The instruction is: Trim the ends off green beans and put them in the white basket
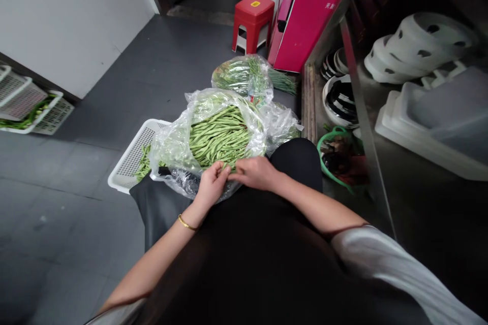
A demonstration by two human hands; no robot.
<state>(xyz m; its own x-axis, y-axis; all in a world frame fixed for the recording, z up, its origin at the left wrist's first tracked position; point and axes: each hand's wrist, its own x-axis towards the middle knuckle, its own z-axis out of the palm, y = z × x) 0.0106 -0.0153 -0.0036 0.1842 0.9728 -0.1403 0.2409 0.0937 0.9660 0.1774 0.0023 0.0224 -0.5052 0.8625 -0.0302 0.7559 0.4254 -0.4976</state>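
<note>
The person sits with a clear plastic bag (173, 144) propped on the lap, its mouth rolled wide open. Inside lies a thick bundle of green beans (219, 134) – long, slender pods, pale to mid green, packed side by side and mostly pointing the same way, their ends facing the person. The plastic is crinkled and shiny, bunched up around the heap.

Both hands meet at the near edge of the bundle. The left hand (211, 183), a thin gold bangle (186, 223) on its wrist, has its grip pinched together on the ends of a few pods. The right hand (253, 172) lies just beside it, back upward, fingertips touching those of the left – its fingers curl under, and whether that grip is clamped on a pod I cannot tell.

On the grey floor to the left, just beside the knee, sits a white perforated basket (131, 155) with a few green pods in it. Behind the open bag, a second bag of beans (238, 73) lies on the floor, with a red plastic stool (253, 18) and a pink cabinet (305, 25) beyond. To the right, a green basket (324, 160) stands at the foot of a steel shelf holding stacked white dishes (415, 43).
</note>
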